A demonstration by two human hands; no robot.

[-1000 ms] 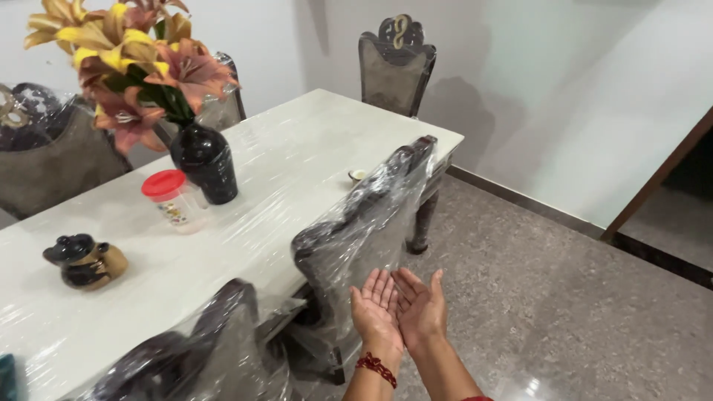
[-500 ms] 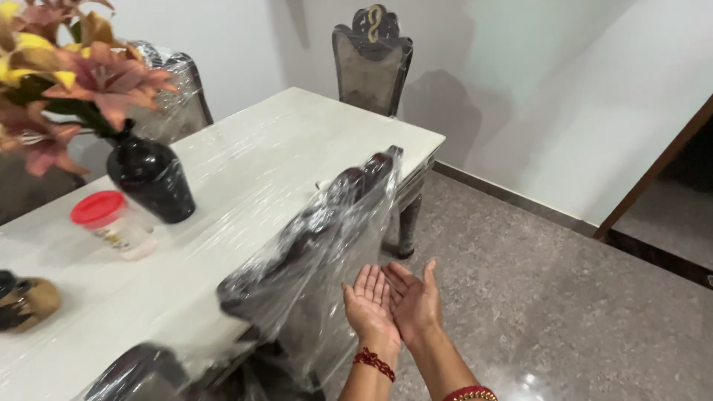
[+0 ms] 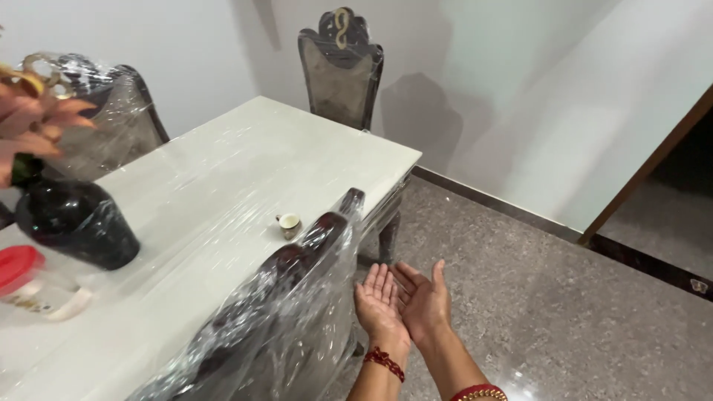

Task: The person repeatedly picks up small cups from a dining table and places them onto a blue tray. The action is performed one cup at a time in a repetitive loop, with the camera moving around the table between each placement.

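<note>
My left hand and my right hand are held side by side with palms up, fingers spread and nothing in them. They hover over the floor just right of a dark chair wrapped in clear plastic. A red thread band sits on my left wrist and a red and gold bangle on the right. A small cup stands on the white table beyond the chair's top.
A black vase with orange flowers and a red-lidded clear jar stand at the table's left. One dark chair is at the far end, another wrapped one behind the table. Speckled grey floor spreads right toward a doorway.
The view has shifted right and forward, so the vase and jar slid left and the small cup came into sight. My hands stay cupped together, palms up.
</note>
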